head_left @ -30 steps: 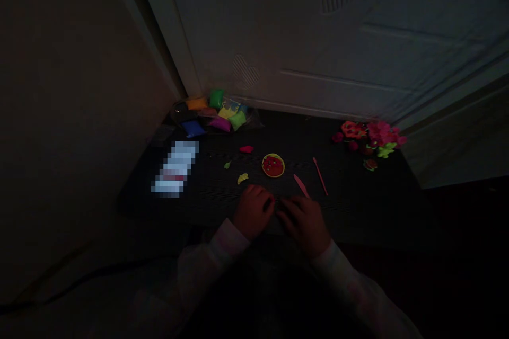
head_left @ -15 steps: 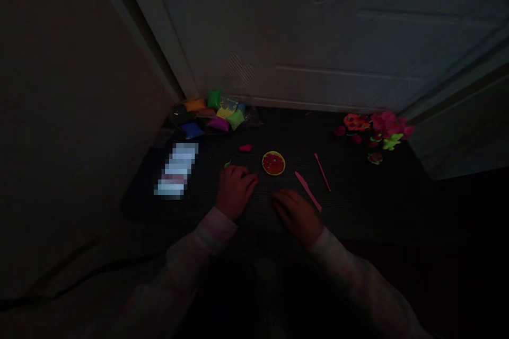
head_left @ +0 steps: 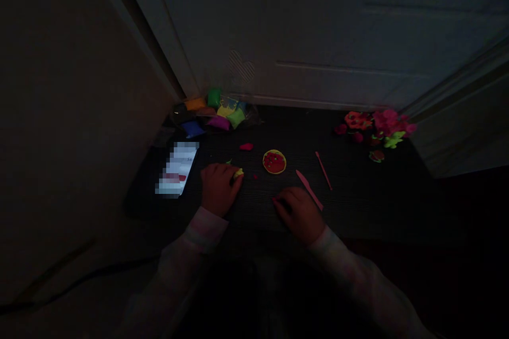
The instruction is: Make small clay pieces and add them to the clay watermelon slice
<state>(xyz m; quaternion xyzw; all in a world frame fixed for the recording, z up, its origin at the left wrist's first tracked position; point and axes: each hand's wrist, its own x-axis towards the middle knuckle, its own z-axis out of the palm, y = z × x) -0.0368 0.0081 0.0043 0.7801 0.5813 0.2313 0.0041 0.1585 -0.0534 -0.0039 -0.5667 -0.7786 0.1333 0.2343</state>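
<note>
My left hand point(head_left: 220, 188) is closed, its thumb and fingertips pinching a yellow piece of modelling clay point(head_left: 238, 172). Behind its knuckles shows the tip of a green clay bit point(head_left: 228, 162), mostly hidden. My right hand point(head_left: 301, 215) rests low over the table, thumb and forefinger pinched on a tiny red clay bit point(head_left: 274, 199). Between the hands, farther back, lies a round clay pizza point(head_left: 274, 162) with a yellow rim and red middle. One small red crumb point(head_left: 255, 176) and a larger red clay lump point(head_left: 246, 146) lie left of it.
Right of the pizza lie a pink plastic knife point(head_left: 309, 189) and a thin pink stick tool point(head_left: 323, 170). A lit phone point(head_left: 177, 169) lies at left, colourful clay packets point(head_left: 218, 111) behind it. Pink, orange and green clay figures point(head_left: 389, 124) stand at the right back, by a white door.
My left hand has moved left, left a small red crumb on the table and closed on the yellow clay. My right hand has shifted slightly right, uncovering the knife's handle.
</note>
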